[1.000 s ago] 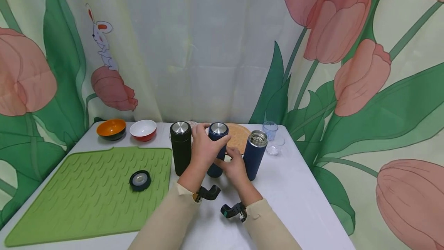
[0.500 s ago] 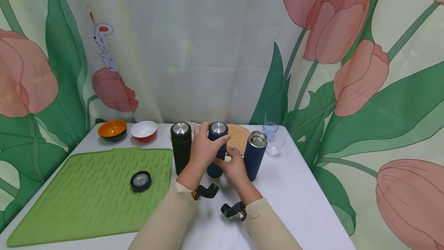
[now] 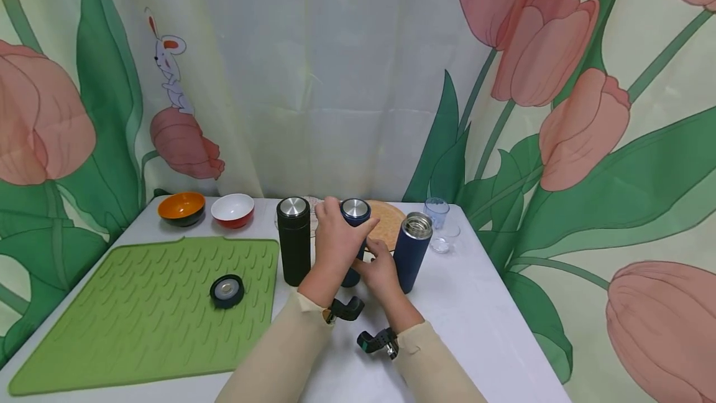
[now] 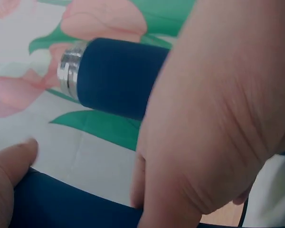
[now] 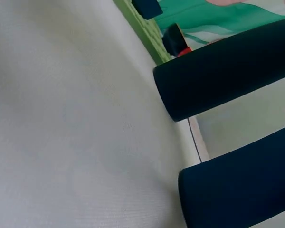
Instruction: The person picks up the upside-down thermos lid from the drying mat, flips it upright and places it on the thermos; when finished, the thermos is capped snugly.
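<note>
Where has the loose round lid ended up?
In the head view the lid lies on the green mat, on the table's left side, left of the black flask and apart from both hands.

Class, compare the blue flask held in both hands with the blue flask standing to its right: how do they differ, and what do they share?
The held blue flask has its steel-topped cap on; the open blue flask shows a bare steel mouth. The left hand grips the held flask near its cap and the right hand holds it lower down; no hand grips the open flask. Both stand upright on the white table, alike in dark blue finish.
</note>
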`<state>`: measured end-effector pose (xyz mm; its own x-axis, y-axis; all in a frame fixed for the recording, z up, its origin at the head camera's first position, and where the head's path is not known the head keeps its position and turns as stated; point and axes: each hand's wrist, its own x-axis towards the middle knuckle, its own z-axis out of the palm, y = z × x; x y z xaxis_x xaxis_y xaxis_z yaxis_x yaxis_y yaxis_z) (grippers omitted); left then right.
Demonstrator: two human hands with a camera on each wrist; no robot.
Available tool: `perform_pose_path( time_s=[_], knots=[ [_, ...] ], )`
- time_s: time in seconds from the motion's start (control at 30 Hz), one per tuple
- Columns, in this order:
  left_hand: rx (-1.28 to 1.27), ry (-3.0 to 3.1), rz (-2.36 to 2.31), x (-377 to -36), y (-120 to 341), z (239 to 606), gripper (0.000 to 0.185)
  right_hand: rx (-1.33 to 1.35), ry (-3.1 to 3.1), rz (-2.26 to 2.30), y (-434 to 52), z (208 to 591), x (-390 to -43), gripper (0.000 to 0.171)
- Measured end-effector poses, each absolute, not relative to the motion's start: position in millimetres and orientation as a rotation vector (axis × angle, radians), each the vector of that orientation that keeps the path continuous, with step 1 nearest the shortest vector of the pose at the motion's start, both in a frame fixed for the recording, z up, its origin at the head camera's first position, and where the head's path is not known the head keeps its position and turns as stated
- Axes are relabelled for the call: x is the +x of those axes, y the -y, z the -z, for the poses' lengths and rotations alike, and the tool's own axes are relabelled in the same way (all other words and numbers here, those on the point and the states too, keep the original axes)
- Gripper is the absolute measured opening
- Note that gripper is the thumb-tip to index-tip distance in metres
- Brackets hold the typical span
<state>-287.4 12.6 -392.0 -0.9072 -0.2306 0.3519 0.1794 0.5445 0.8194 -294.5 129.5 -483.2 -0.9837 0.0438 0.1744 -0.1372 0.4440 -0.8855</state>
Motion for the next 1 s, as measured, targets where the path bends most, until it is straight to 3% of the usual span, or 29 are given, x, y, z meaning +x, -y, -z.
perform_pose_path(
  time_s=[0.23,0.7,1.0],
  knots=[
    [-0.044,2.479,1.286,-286.9,-4.3,388.6,0.070,0.041,2.540,-1.613,-130.7,481.7,-293.8,0.070],
    [-0.135,2.528,1.394,-288.5,10.5,386.8,0.080,0.050,2.546,-1.623,-128.5,478.4,-296.6,0.065],
    [-0.157,2.697,1.222,-254.5,21.9,403.9,0.088,0.049,2.501,-1.675,-128.5,481.4,-295.8,0.069]
  ],
)
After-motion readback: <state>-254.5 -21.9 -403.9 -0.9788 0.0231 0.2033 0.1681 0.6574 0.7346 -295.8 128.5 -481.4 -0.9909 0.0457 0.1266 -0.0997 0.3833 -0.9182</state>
